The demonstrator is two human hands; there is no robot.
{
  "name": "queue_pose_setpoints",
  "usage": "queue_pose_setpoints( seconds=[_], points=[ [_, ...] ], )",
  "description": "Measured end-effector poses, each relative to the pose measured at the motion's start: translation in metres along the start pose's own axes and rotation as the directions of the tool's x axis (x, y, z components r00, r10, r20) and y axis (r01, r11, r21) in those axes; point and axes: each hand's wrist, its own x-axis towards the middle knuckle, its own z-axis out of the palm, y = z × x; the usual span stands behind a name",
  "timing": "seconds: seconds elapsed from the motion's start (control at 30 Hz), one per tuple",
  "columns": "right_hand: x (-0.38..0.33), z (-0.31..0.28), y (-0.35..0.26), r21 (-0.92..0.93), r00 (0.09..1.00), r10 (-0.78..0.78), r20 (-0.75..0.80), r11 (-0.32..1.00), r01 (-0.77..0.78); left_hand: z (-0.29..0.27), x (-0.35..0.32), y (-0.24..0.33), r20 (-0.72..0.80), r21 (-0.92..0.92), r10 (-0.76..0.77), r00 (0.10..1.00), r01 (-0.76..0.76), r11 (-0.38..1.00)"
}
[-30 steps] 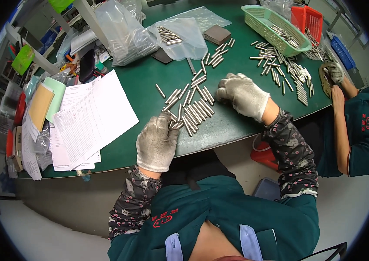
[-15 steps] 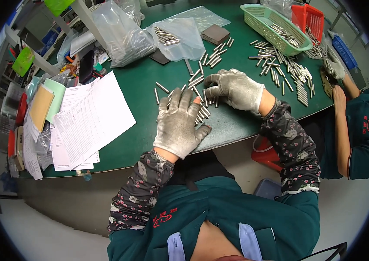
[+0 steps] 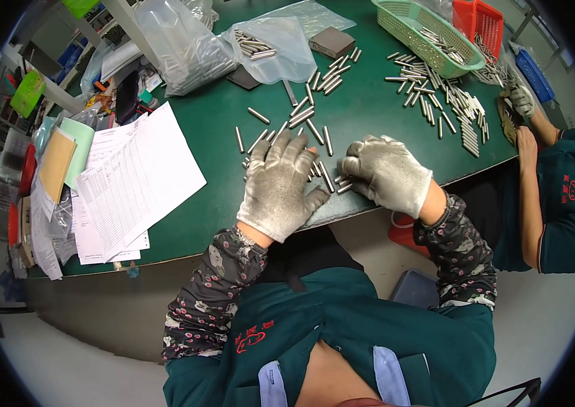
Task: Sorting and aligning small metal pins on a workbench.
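Observation:
My left hand (image 3: 276,182), in a grey-white work glove, lies flat with fingers spread over several short, shiny metal pins. A bare fingertip pokes out of this glove. Other loose metal pins (image 3: 301,117) lie just beyond its fingers, in a trail toward the far side. To the right, my right hand (image 3: 390,175), gloved likewise, is curled near the table's front edge. A few metal pins (image 3: 344,184) stick out at its thumb and fingertips, pinched there; their other ends are hidden under the glove.
The green table (image 3: 185,234) carries paper sheets (image 3: 141,180) at left. Bags of pins (image 3: 192,57), an open plastic bag (image 3: 280,51) and a dark block (image 3: 332,42) stand farther back. Right are a pin heap (image 3: 436,95), a green basket (image 3: 406,34), a red basket (image 3: 481,27) and a co-worker's gloved hand (image 3: 522,100).
My right hand has moved nearer and to the right, away from the left hand, with pins now showing at its fingertips. My left hand stays almost in place over the pins.

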Motion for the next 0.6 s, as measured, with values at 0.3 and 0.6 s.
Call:
queue_pose_setpoints(
  seconds=[0.3,0.6],
  points=[
    [0.010,0.002,0.008,0.114,0.965,-0.262,-0.022,0.958,0.263,0.000,0.001,-0.005,0.025,0.039,-0.021,0.999,0.020,0.999],
    [-0.010,-0.004,-0.006,-0.021,0.999,0.028,0.026,0.999,-0.027,-0.003,-0.009,-0.012,0.063,-0.073,0.178,0.982,-0.173,0.982]
  ],
)
